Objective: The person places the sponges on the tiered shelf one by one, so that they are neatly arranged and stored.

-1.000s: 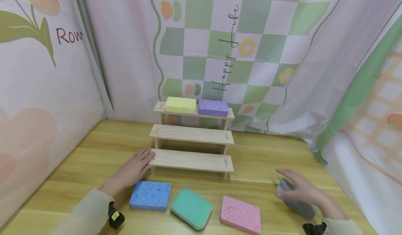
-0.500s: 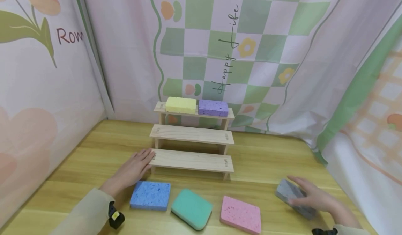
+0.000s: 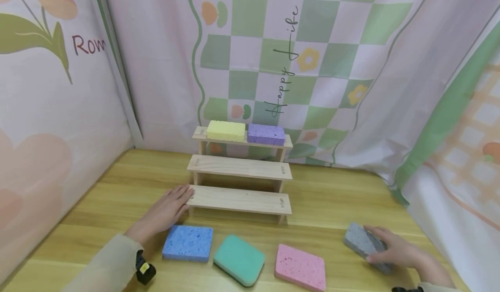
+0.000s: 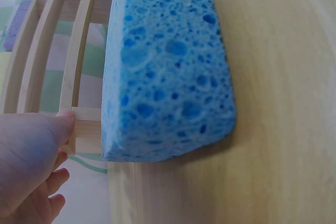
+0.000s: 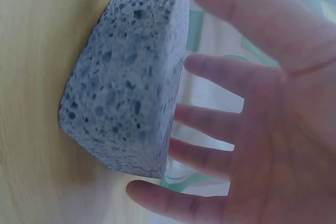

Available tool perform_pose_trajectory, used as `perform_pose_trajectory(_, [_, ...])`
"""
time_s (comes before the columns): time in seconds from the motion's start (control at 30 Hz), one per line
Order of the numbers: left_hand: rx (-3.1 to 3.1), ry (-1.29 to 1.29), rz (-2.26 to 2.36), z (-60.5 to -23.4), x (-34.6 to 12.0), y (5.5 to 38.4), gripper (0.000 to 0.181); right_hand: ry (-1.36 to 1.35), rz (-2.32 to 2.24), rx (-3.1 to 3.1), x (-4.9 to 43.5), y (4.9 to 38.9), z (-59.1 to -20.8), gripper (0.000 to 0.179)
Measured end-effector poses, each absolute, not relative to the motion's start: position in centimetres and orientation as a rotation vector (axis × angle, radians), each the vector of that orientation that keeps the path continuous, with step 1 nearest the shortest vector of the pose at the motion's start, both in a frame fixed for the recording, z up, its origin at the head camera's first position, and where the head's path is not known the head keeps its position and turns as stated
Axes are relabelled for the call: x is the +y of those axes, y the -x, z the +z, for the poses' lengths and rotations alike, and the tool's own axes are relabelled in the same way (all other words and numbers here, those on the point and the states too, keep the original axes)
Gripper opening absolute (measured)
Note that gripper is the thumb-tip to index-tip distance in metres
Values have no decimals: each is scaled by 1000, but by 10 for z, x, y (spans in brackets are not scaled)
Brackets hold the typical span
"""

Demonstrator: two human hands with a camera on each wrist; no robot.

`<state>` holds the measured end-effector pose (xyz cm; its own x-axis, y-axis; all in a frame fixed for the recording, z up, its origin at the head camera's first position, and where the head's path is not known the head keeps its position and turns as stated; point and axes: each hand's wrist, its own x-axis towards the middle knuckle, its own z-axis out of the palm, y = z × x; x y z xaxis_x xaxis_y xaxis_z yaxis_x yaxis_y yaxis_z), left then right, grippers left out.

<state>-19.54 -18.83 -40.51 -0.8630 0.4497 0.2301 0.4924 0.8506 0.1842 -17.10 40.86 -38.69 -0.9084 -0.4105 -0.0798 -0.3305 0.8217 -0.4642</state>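
Note:
A pale three-step wooden rack (image 3: pixel 238 200) stands mid-table, with a yellow sponge (image 3: pixel 226 131) and a purple sponge (image 3: pixel 266 135) on its top step. My left hand (image 3: pixel 166 207) rests on the left end of the lowest step, fingers extended, thumb touching its edge in the left wrist view. Closest to that wrist lies a blue sponge (image 3: pixel 188 243). At the right, a grey sponge (image 3: pixel 357 236) lies on the table. My right hand (image 3: pixel 398 250) reaches over its right part, thumb and fingers spread about it and fairly straight in the right wrist view; firm contact cannot be made out.
Along the front of the wooden table (image 3: pixel 324 196) lie a green sponge (image 3: pixel 239 260) and a pink sponge (image 3: pixel 300 267). Patterned curtains (image 3: pixel 156 66) hang behind and at both sides.
My right hand has shifted right and slightly down over the grey sponge, uncovering its left end. The grey sponge stays in about the same place. My left hand and the rack are unmoved.

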Motion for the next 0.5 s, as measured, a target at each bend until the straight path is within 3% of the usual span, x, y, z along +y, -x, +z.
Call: perform_pose_trajectory(0.5, [-2824,742,-377,-404,-188,195,47,528,-578,2874,405,176,-385,76])
